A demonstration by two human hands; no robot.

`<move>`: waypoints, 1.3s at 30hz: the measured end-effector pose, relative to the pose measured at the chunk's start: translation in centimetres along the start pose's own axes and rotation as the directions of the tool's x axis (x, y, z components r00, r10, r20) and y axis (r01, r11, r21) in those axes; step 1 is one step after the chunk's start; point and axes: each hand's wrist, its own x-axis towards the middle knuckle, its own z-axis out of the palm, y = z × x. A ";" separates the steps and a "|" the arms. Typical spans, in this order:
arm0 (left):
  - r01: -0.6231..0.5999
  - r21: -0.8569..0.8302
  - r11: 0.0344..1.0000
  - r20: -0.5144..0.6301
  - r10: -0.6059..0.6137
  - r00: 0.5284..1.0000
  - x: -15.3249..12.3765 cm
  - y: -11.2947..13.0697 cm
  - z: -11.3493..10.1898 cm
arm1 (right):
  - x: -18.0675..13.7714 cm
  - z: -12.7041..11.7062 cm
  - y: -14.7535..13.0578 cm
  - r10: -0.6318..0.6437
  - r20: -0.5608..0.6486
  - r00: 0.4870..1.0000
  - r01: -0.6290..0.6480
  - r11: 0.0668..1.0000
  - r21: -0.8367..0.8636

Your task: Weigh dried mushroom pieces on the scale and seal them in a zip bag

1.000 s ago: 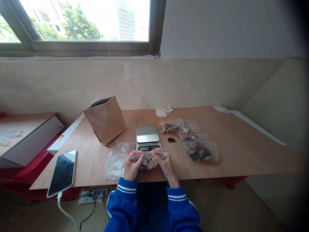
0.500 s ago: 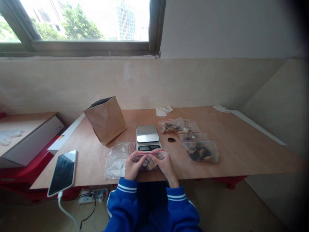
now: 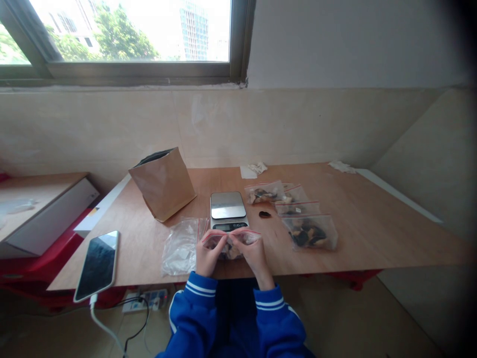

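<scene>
A clear zip bag (image 3: 233, 252) with a red strip and dark and pale dried pieces inside is at the table's front edge. My left hand (image 3: 209, 252) pinches its top edge on the left, and my right hand (image 3: 252, 252) pinches it on the right, the thumbs meeting near the middle. Just behind the bag is a kitchen scale (image 3: 228, 206) with a bare steel plate; my fingers come close to its display. Left of my left hand lie flat empty zip bags (image 3: 181, 248). A single dark dried piece (image 3: 265, 215) lies right of the scale.
Several filled zip bags (image 3: 311, 233) lie on the right of the table (image 3: 376, 223). A brown paper bag (image 3: 164, 186) stands open at back left. A phone (image 3: 97, 263) on a white cable (image 3: 104, 325) rests at the left edge. Crumpled tissue (image 3: 258, 168) lies by the wall.
My hands have tilted a little and the pinched bag edge now dips at the middle between my thumbs. The things on the table have stayed put.
</scene>
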 end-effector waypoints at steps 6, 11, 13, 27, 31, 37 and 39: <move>0.014 -0.059 0.998 0.028 -0.013 1.000 0.0 0.2 -0.1 | -0.1 -0.8 0.0 0.010 0.072 0.997 -0.010 1.000 0.011; -0.011 -0.077 0.997 -0.049 0.007 0.999 -0.1 0.3 0.6 | -0.1 -0.7 0.1 0.004 0.030 1.000 -0.004 1.000 -0.014; -0.015 -0.075 0.997 -0.068 0.010 0.998 -0.1 0.4 0.6 | -0.1 -0.7 0.1 0.004 0.021 1.000 -0.004 1.000 -0.005; 0.093 -0.047 0.995 -0.090 -0.097 0.991 0.5 -0.4 -0.7 | 0.0 -2.0 -0.3 0.085 -0.042 0.995 -0.085 0.996 0.000; 0.105 -0.044 0.993 -0.112 -0.109 0.988 0.5 -0.2 -0.9 | -0.2 -2.4 -0.2 0.106 -0.036 0.994 -0.107 0.994 -0.034; 0.123 -0.121 0.985 -0.132 -0.139 0.981 0.5 -0.2 -0.5 | 0.0 -2.0 0.0 0.034 -0.069 0.997 -0.037 0.998 -0.042; 0.138 -0.155 0.978 -0.159 -0.163 0.974 0.4 -0.5 -0.4 | 0.0 -2.0 -0.1 0.060 -0.024 0.998 -0.061 0.997 -0.036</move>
